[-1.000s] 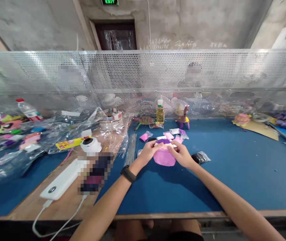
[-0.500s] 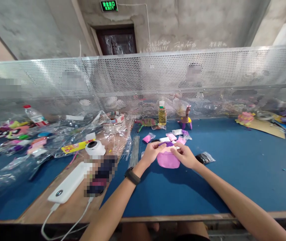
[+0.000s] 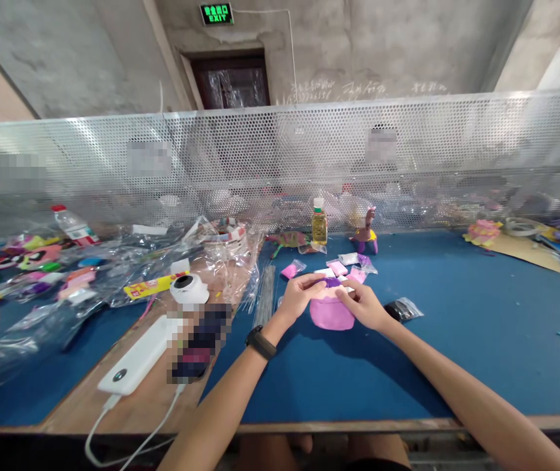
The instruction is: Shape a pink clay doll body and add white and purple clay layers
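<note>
Pink piece (image 3: pixel 332 313) between both hands

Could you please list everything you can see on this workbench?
craft piece: one, pink, held by both hands
small packets: several, pink and white, behind the hands
packet: one, black, right of the hands
bottle: one, yellow contents, by the screen
toy figure: one, purple and yellow, right of the bottle
water bottle: one, clear with red cap, far left
power bank: one, white, left of the wristband
mat: one, blue, under the hands
screen: one, silver, along the far edge
wristband: one, black, left wrist
left hand: one, pinching the piece's top left
right hand: one, pinching its top right
</note>
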Action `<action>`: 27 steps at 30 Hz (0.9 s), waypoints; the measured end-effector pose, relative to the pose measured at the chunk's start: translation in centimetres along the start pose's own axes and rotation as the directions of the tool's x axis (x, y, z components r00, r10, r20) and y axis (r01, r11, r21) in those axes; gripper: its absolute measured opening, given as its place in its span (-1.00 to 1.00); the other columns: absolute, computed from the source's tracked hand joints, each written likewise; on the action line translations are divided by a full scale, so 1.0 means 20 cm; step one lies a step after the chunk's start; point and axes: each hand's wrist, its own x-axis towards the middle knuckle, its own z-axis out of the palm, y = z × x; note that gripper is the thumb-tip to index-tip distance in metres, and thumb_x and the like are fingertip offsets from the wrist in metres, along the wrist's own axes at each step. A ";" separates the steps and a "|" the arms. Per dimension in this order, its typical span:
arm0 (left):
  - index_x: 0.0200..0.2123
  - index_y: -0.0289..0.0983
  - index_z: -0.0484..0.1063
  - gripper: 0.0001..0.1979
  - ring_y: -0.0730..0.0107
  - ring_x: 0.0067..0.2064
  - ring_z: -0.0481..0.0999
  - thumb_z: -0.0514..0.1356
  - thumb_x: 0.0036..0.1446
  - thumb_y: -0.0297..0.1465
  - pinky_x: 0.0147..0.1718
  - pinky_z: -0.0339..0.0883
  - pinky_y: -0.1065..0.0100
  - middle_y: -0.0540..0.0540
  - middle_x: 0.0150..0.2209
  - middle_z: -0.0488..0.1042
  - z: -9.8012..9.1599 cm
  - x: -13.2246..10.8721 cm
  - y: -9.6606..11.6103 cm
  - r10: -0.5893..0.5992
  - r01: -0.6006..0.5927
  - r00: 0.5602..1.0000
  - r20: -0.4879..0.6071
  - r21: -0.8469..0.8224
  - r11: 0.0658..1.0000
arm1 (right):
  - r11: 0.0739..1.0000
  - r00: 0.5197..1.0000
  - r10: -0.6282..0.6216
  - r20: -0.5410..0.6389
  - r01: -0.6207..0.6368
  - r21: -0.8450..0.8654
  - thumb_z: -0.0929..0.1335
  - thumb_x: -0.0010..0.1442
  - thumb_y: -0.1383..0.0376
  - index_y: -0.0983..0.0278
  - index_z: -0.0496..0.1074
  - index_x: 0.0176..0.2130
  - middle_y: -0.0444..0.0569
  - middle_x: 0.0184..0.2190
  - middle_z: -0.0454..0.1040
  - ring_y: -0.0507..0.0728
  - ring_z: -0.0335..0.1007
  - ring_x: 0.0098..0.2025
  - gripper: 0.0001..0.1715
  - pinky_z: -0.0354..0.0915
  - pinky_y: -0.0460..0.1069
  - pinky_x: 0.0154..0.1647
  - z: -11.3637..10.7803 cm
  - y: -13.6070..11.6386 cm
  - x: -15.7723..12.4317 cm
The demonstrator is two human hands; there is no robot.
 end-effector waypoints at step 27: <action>-0.11 -0.29 0.61 -0.57 0.22 -0.21 0.55 0.39 0.02 -0.13 -0.25 0.42 0.32 -0.13 -0.23 0.61 0.00 -0.02 0.03 -0.065 0.063 0.993 0.102 0.032 0.998 | 1.000 0.999 0.004 -0.046 -0.003 0.016 0.30 0.27 -0.11 0.27 0.46 -0.19 -0.22 -0.66 0.13 -0.01 -0.05 -0.64 -0.48 -0.13 -0.07 -0.62 -0.01 -0.01 0.01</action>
